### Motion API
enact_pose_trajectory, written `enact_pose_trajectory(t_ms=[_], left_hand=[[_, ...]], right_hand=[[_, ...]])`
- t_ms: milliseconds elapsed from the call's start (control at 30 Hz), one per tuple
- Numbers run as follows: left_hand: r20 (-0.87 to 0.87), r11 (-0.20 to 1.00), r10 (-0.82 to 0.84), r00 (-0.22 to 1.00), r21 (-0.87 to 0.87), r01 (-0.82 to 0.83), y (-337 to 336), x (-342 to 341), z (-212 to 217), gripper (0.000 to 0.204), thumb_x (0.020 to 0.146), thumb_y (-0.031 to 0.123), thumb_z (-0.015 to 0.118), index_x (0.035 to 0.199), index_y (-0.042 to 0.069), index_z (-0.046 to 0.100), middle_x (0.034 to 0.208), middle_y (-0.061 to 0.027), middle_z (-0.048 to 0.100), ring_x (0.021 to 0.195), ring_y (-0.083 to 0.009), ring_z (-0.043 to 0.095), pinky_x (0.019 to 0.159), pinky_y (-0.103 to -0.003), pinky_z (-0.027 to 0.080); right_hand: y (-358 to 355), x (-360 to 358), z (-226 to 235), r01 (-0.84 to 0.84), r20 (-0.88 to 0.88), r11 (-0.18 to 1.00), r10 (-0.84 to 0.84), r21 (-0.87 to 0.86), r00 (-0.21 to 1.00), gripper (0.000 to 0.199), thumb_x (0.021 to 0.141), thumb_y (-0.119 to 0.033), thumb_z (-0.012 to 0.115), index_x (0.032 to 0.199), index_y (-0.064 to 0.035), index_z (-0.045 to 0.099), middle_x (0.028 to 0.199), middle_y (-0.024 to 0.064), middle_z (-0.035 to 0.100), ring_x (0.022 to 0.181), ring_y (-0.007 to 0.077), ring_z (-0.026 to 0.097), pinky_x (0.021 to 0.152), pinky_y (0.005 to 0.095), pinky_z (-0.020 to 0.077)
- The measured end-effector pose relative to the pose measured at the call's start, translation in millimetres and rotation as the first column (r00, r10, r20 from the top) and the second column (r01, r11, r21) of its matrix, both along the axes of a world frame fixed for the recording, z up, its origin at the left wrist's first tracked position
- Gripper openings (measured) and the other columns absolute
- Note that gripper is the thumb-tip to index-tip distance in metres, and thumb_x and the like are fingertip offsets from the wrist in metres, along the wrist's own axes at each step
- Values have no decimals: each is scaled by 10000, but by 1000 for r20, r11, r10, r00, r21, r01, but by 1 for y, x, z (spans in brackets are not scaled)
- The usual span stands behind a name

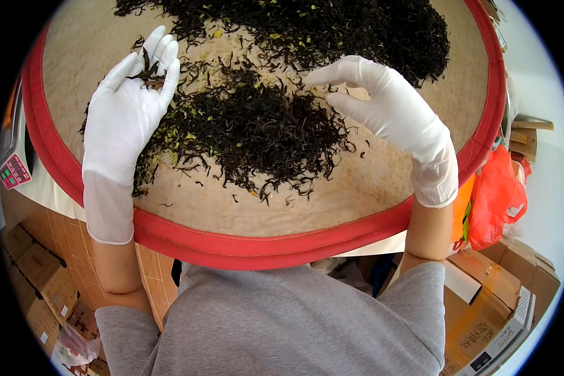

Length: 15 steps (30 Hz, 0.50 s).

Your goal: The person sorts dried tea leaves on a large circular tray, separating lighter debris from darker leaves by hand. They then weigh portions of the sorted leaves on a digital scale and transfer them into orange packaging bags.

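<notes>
The left hand, grip spread flat, held a few dark tea leaves at its fingertips above the red-rimmed round tray. The right hand hovered beside the pile, fingers loosely curled, pinching nothing. Sorting looked underway.

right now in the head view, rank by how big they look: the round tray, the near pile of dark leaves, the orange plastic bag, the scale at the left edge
1. round tray, red-rimmed, by far the largest
2. near pile of dark leaves
3. orange plastic bag
4. scale, only partly in view at the bent rim, so its rank is unsure
</notes>
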<state>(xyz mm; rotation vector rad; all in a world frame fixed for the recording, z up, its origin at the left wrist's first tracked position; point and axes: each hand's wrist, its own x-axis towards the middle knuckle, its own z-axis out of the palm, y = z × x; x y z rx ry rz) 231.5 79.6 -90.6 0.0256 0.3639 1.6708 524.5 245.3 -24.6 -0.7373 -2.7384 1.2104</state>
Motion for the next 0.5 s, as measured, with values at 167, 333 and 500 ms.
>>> enact_pose_trajectory(t_ms=[167, 333, 500], left_hand=[[-9, 998, 39, 999, -40, -40, 3, 7, 2, 429, 1001, 60, 408, 1398, -102, 384, 1328, -196, 520, 1261, -258, 497, 1076, -402, 421], [-9, 999, 22, 1000, -48, -23, 1, 4, 3, 430, 1006, 35, 412, 1420, -70, 370, 1371, -153, 491, 1272, -240, 473, 1113, -390, 386], [-9, 1000, 1, 1000, -27, -1, 1, 4, -1, 436, 1005, 47, 411, 1421, -76, 367, 1355, -160, 502, 1262, -244, 484, 1101, -391, 396]], right_hand=[[-33, -11, -10, -264, -167, 953, 287, 146, 943, 327, 807, 25, 571, 1086, -89, 699, 1092, 120, 672, 952, 317, 647, 865, 385, 525], [-56, 5, 11, -448, 79, 894, 448, -23, 890, 318, 794, -8, 566, 1076, -55, 704, 1043, 140, 684, 915, 321, 660, 823, 373, 533], [-31, 13, 10, -213, 96, 977, 213, -7, 972, 188, 858, -57, 596, 1005, -37, 711, 912, 148, 705, 814, 336, 672, 763, 371, 546]])
